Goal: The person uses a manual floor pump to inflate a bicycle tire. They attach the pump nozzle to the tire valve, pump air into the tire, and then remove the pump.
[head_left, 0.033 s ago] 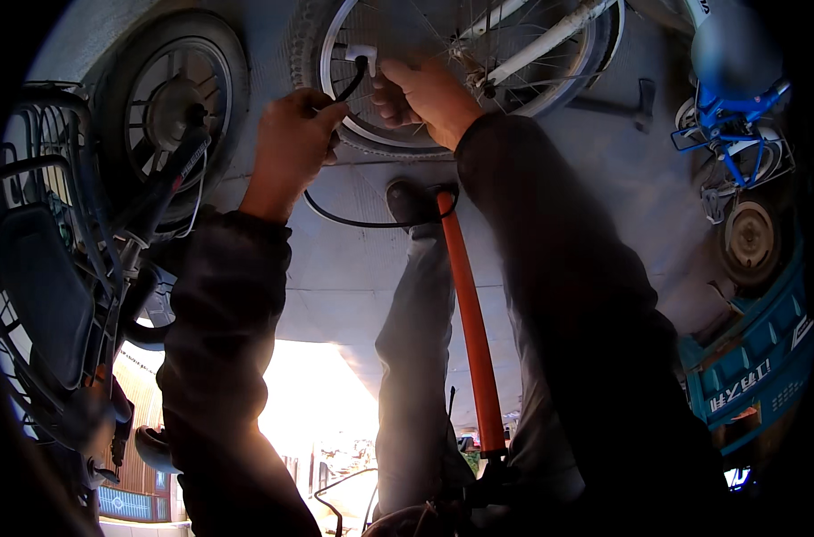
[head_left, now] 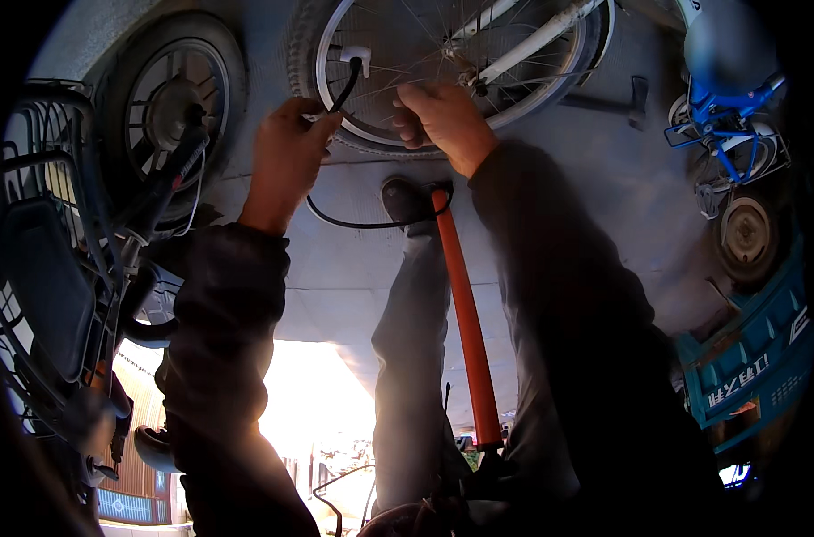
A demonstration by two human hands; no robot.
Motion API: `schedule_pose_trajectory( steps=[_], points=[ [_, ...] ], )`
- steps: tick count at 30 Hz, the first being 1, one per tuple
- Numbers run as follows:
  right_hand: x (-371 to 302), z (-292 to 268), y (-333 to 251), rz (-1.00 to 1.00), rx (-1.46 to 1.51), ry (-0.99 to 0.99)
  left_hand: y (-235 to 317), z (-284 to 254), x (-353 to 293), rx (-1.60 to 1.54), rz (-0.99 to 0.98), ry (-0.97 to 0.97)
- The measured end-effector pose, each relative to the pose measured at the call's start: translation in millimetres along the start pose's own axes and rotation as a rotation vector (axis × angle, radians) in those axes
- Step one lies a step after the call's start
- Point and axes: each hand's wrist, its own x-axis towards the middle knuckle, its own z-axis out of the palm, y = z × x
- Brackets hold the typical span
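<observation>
The left hand [head_left: 286, 148] reaches up and forward with the wrist raised, thumb and fingertips pinching a black hose [head_left: 344, 92] just below the white pump head [head_left: 355, 57]. The right hand [head_left: 447, 121] hangs just beside the wheel, palm turned inward and fingers loosely curled; whether anything sits inside them cannot be told. Both forearms, in dark sleeves [head_left: 568, 268], stretch forward from the lower edge, set well apart.

The pump head sits at the rim of the bicycle wheel [head_left: 468, 79], among the spokes. From below the left hand, the hose loops in front of the shoe [head_left: 405, 200] to the far end of the orange pump [head_left: 465, 313], which runs back between the person's legs. The left hand hides part of the hose, the right hand covers some of the wheel's lower edge, and a white frame tube [head_left: 541, 40] crosses the spokes.

Farther right, a hammer-like tool [head_left: 638, 103] lies on the floor, with a small blue bike [head_left: 738, 125] and a teal crate [head_left: 738, 385] beyond. A thick-tyred wheel [head_left: 176, 112] stands at the left.
</observation>
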Motion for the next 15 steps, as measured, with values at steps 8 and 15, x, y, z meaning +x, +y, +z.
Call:
schedule_pose_trajectory(
  steps=[8, 15],
  points=[
    [-297, -41, 62, 0.112, -0.585, 0.057, -42, 23, -114, 0.059, 0.206, 0.285],
    [-437, -40, 87, 0.341, -0.357, -0.057, -23, 63, -213, -0.099, -0.03, 0.095]
  ],
)
